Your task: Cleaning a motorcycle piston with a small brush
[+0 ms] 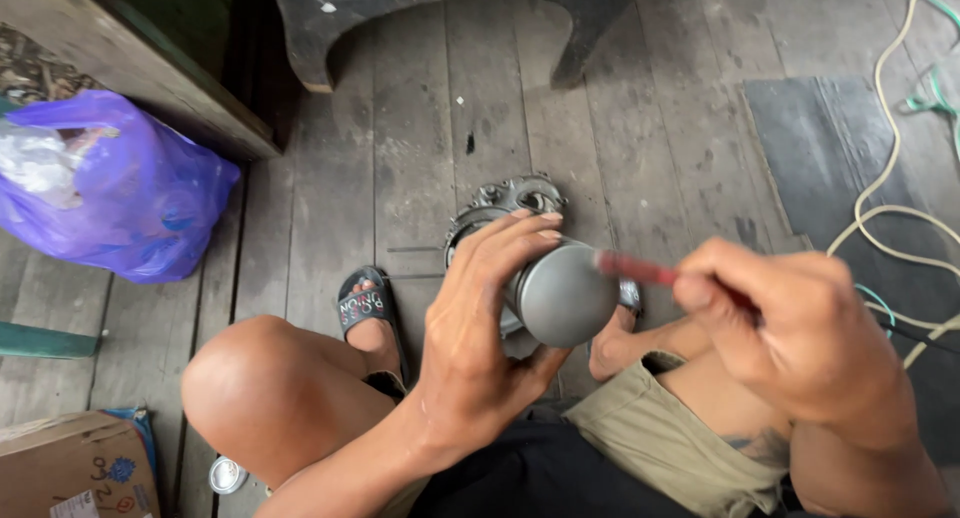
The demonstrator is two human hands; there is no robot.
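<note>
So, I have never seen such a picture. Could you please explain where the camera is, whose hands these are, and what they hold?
The one camera sits on the person's head and looks down past their knees to a wooden plank floor. The left hand grips a grey metal cylinder. The right hand holds a thin red tool whose tip meets the cylinder's top. Below lies a round metal part. A purple plastic bag lies at left, pale cables at right.
</note>
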